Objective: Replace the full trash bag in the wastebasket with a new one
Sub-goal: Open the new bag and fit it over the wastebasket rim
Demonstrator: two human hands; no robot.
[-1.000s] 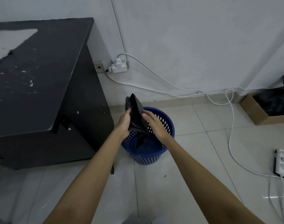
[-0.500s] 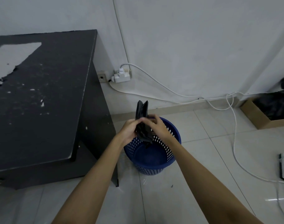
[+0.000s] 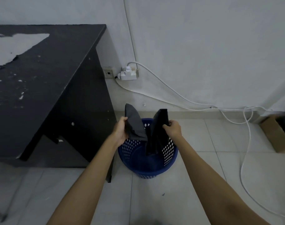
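Both arms reached forward over the blue wastebasket (image 3: 148,161), left hand (image 3: 121,132) gripping one upper flap of the black trash bag (image 3: 156,135) and right hand (image 3: 173,129) pinching the other, so the bag's top was spread in a V with its lower end hanging inside the basket. Basket stood on pale tiled floor (image 3: 195,159) just beside the leg of a black desk (image 3: 41,88) with chipped top, near a white wall (image 3: 203,46) with a socket adapter (image 3: 128,75), white cables (image 3: 171,91) trailing right toward a cardboard box (image 3: 275,137).
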